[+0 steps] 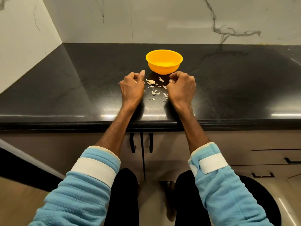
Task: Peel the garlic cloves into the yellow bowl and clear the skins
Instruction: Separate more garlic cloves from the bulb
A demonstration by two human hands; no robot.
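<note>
Flakes of papery skin (154, 92) near round bowl (164, 69)

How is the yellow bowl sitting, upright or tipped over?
Upright. The yellow bowl stands on its base on the black counter, open rim facing up, just beyond the scattered garlic skins.

Single head-worn wide-angle view, looking forward and steeply down from above the near edge of the glossy black stone countertop (81, 95), centred on the round yellow plastic bowl (164, 69). It faces the far white grey-veined marble wall (162, 22), near enough that the pale-blue textured sleeves (84, 185) fill the foreground.
</note>
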